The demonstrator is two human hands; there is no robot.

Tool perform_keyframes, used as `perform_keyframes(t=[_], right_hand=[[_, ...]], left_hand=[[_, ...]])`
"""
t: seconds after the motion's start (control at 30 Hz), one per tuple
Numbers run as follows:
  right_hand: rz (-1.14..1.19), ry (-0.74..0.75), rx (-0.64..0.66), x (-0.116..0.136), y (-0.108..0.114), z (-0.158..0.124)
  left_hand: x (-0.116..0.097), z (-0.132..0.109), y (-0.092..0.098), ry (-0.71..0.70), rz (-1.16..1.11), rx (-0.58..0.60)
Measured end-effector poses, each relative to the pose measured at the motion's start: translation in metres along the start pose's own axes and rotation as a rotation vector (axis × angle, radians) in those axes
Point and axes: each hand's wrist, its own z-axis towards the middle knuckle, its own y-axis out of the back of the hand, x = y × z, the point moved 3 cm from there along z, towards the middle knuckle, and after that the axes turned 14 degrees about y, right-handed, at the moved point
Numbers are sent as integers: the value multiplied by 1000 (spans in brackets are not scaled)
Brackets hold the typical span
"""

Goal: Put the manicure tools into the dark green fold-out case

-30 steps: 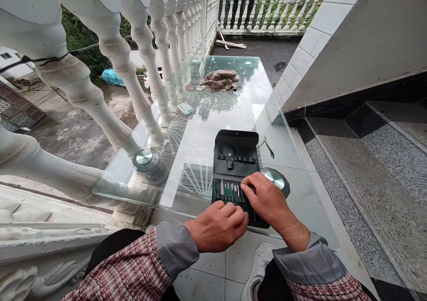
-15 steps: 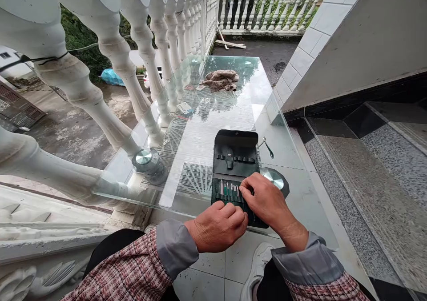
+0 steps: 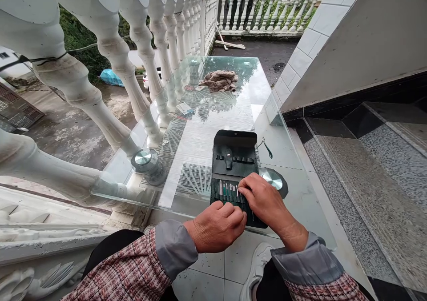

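A black manicure case (image 3: pixel 235 170) lies unfolded at the near end of the glass table. Several slim metal tools, some with green handles, stand in a row in the elastic loops of its lower half. My right hand (image 3: pixel 265 198) is closed in a pinch at the right end of that row, at a slim manicure tool (image 3: pixel 237 190). Below it, my left hand (image 3: pixel 216 226) is closed over the case's near edge, its fingertips close to the right hand. What the left fingers hold is hidden. Beside the case lies a green-handled cuticle nipper (image 3: pixel 267 149).
The glass table (image 3: pixel 283 158) rests on round metal-capped supports. Farther back on it are a crumpled brown cloth (image 3: pixel 220 80) and a small card-like packet (image 3: pixel 184 108). White balusters (image 3: pixel 103 101) run along the left. Stone steps (image 3: pixel 363 158) rise at the right.
Both hands hold almost the same places at the case. The view has shifted very slightly; nothing else has visibly moved.
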Motion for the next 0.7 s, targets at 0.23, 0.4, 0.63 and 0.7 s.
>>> perform_keyframes(t=[0.23,0.4,0.63,0.7], right_hand=[[47,-20,17,-4,0,1],[-2,-18,-19,-4,0,-1],[-48,3,-21,0,3,-1],[-30,4,0,0,3,-1]], left_hand=[[-1,0,1,8,3,6],[-1,0,2,4,2,29],[-2,0,0,-7,26,47],[-2,-1,0,-6,26,39]])
